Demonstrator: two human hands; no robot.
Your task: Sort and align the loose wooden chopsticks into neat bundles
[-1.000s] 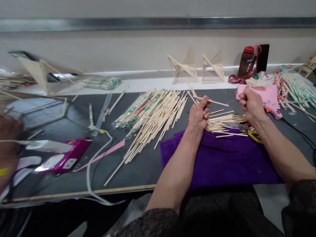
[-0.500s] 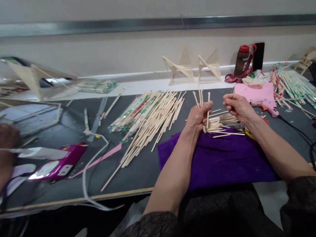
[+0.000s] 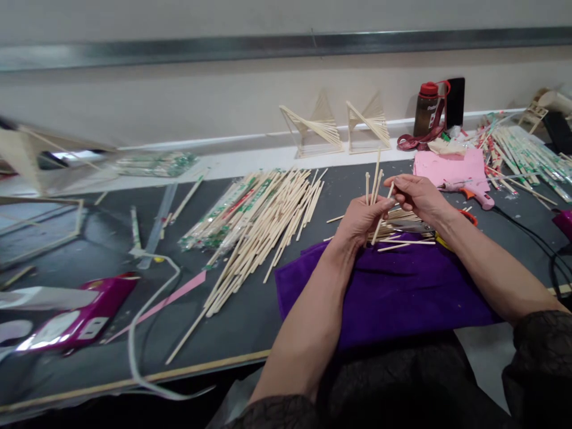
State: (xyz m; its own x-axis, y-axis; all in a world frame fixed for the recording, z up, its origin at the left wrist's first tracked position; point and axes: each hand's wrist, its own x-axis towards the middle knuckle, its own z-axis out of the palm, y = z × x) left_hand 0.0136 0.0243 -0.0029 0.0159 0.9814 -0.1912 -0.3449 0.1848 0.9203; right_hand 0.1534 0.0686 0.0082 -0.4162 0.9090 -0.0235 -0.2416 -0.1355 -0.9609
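My left hand (image 3: 367,217) is closed round several wooden chopsticks (image 3: 375,182), their upper ends sticking up past the thumb. One chopstick (image 3: 379,223) slants apart from the others at the thumb. At its upper end my right hand (image 3: 417,195) pinches, with thumb and fingers pressed together. Under both hands lies a pile of loose chopsticks (image 3: 404,219), partly hidden by them, at the far edge of a folded purple cloth (image 3: 402,292). Scissors (image 3: 409,226) rest on this pile, partly covered. A pink glue gun (image 3: 478,193) lies to the right of my right hand.
Many loose chopsticks (image 3: 263,238) and wrapped ones (image 3: 223,217) spread to the left. Two stick frames (image 3: 313,128) stand by the wall. A bottle (image 3: 426,110) is at the back right, behind pink paper (image 3: 456,170). A white cable (image 3: 134,339) hangs over the front edge.
My right hand has moved left and come to the upper end of a chopstick in my left hand, which now slants. The view has shifted, and the other person's hand at left is gone.
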